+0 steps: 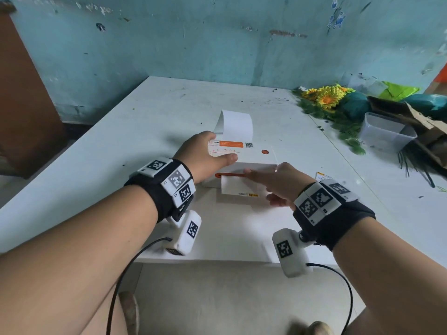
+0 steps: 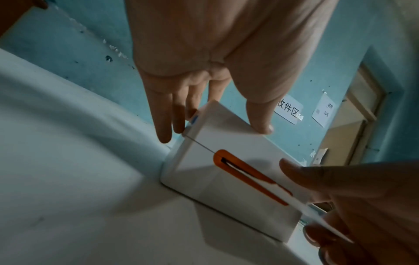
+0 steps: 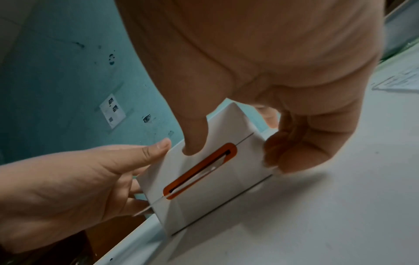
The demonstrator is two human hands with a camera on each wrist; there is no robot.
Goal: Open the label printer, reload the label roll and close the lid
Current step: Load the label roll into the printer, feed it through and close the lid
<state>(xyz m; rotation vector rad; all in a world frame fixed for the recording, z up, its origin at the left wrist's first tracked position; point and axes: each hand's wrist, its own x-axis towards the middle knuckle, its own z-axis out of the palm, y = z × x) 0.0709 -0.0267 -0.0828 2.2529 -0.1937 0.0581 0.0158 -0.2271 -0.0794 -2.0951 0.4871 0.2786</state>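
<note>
White table (image 1: 145,122) open leftward, left hand (image 1: 205,153) fingers straight on label printer (image 1: 251,163) lid — right hand (image 1: 275,182) pinching label strip (image 1: 239,188).

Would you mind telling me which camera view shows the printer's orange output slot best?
The left wrist view: the orange output slot is large and close there, only its far end hidden by the right hand. The right wrist view shows it whole but blurred. The head view shows only a thin strip.

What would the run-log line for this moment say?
lid: down | left hand: steadies label printer top | right hand: pinches label strip at orange slot | stage: feeding labels
</note>
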